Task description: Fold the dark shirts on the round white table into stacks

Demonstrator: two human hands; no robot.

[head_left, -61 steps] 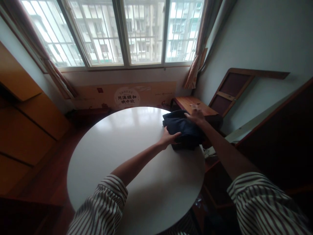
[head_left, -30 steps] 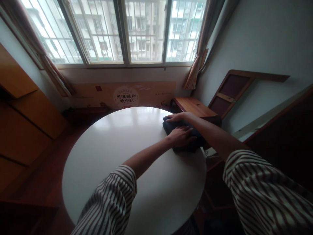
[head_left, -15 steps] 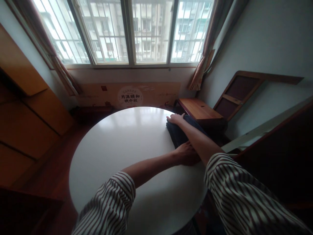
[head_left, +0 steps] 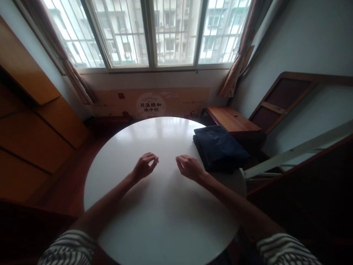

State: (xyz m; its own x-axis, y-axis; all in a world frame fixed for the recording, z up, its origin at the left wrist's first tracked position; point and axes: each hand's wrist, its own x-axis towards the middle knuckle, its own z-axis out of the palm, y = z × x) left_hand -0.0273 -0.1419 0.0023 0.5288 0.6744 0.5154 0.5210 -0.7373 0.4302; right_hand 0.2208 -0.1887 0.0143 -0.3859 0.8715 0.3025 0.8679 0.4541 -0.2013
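Above the middle of the round white table (head_left: 165, 217), my left hand (head_left: 145, 164) is closed in a loose pinch, thumb and fingertips meeting with nothing held. Facing it across a gap is my right hand (head_left: 189, 166), its fingers curled together and also holding nothing. A folded stack of dark blue cloth (head_left: 220, 147), likely clothing, lies at the table's right edge. My right hand is the nearer one to it, a little to its left and apart from it. The kind of garment cannot be made out.
Behind the table's right side stands a wooden bench-like piece (head_left: 234, 121). A framed wooden panel (head_left: 281, 103) leans at the right wall. Orange-brown cabinets (head_left: 35, 132) stand at the left. A barred window (head_left: 173, 33) and a printed board (head_left: 176, 103) are at the back.
Both hands have come off the folded dark cloth and moved left to the table's middle, now apart from each other. The cloth stays at the right edge. The view has shifted slightly.
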